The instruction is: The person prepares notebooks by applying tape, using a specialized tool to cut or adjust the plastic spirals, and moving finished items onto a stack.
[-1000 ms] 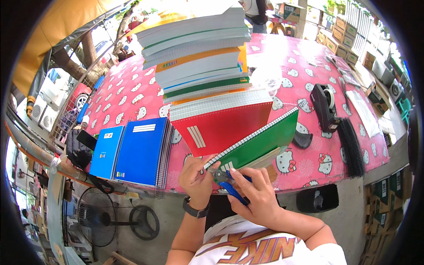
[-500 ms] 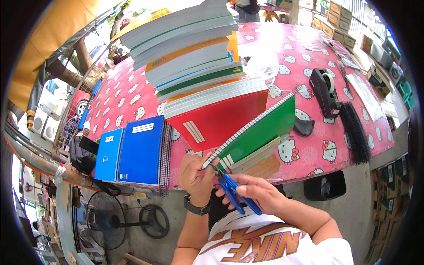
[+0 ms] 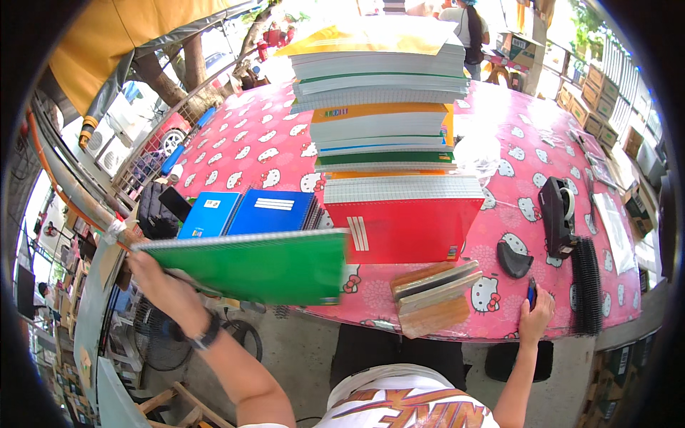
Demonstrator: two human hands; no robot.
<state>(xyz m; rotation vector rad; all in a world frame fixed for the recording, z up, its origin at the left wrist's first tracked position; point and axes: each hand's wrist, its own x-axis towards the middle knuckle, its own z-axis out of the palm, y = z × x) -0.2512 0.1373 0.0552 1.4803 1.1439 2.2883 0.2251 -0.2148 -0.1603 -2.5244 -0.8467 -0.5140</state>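
Note:
My left hand (image 3: 160, 285) grips a green spiral notebook (image 3: 264, 267) by its left end, and the notebook is blurred by motion. It is held out over the table's front left edge, partly in front of two blue notebooks, a dark one (image 3: 267, 220) and a lighter one (image 3: 207, 220). At the front right, my right hand (image 3: 536, 317) rests on the table, closed around blue-handled pliers (image 3: 531, 291). Most of the pliers are hidden by the fingers. A red notebook (image 3: 407, 232) leans upright against a tall stack of notebooks (image 3: 382, 93).
A wooden block (image 3: 435, 307) sits at the front edge of the pink patterned table (image 3: 257, 125). To the right are a black tape dispenser (image 3: 556, 221), a dark curved piece (image 3: 514, 260) and black binding coils (image 3: 586, 289). A black bag (image 3: 155, 210) lies far left.
My left hand has carried the green notebook left, away from the wooden block. My right hand has moved the pliers off its spiral and down to the table on the right. The view has shifted.

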